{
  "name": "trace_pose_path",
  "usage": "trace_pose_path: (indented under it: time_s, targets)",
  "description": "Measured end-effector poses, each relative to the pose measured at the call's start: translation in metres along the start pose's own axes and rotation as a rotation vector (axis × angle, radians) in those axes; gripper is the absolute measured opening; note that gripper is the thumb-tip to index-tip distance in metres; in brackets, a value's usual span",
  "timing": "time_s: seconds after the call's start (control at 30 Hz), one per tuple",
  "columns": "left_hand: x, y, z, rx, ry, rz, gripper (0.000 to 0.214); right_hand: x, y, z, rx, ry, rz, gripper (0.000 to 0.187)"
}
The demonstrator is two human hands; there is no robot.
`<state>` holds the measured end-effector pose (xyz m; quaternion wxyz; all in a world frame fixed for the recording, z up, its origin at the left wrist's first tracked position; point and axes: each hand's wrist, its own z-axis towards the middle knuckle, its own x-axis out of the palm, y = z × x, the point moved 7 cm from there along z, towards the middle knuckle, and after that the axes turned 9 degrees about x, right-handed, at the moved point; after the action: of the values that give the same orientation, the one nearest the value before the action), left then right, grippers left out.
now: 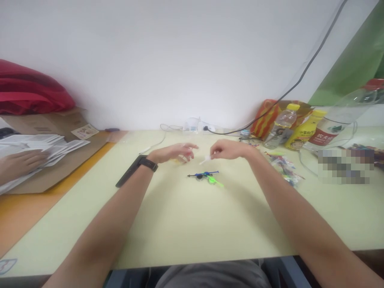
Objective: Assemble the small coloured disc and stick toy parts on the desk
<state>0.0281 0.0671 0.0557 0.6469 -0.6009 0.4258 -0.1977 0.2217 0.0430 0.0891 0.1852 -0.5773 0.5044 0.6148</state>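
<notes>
My right hand (223,149) pinches a small white plastic piece (205,160) just above the table. To its left my left hand (177,152) reaches out with its fingers apart. A small yellowish piece (181,161) shows under those fingers, too blurred to name; I see no grip on it. Nearer to me lie small plastic parts: a blue stick-like piece (213,173) with a dark pointed end, and a bright green piece (212,180) with a round middle, touching or overlapping it.
A black phone-like object (127,176) lies beside my left wrist. On the right are bagged colourful pieces (285,168), a clear bottle (280,128), a yellow bottle (304,132) and a large water bottle (327,128). Another person's hand (25,163) rests on white cards (57,148) at left.
</notes>
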Motion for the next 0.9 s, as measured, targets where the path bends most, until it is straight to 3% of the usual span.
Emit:
trace_pose_path:
  time_s: [0.17, 0.3, 0.43, 0.6, 0.9]
  targets:
    - [0.000, 0.001, -0.001, -0.003, 0.029, 0.031, 0.061, -0.054, -0.013, -0.040, 0.165, -0.270, 0.127, 0.023]
    - [0.005, -0.004, 0.000, 0.010, 0.056, 0.079, 0.059, -0.076, -0.005, -0.062, 0.149, -0.469, 0.283, 0.024]
    - [0.012, -0.011, 0.000, 0.018, 0.073, 0.100, 0.057, -0.073, 0.009, -0.059, 0.106, -0.492, 0.270, 0.024]
    - [0.016, -0.016, 0.003, 0.035, 0.075, 0.068, 0.057, -0.060, 0.017, -0.041, 0.044, -0.433, 0.231, 0.023]
    - [0.015, -0.015, 0.004, 0.026, 0.054, 0.059, 0.057, -0.053, 0.014, -0.026, -0.051, -0.463, 0.257, 0.019]
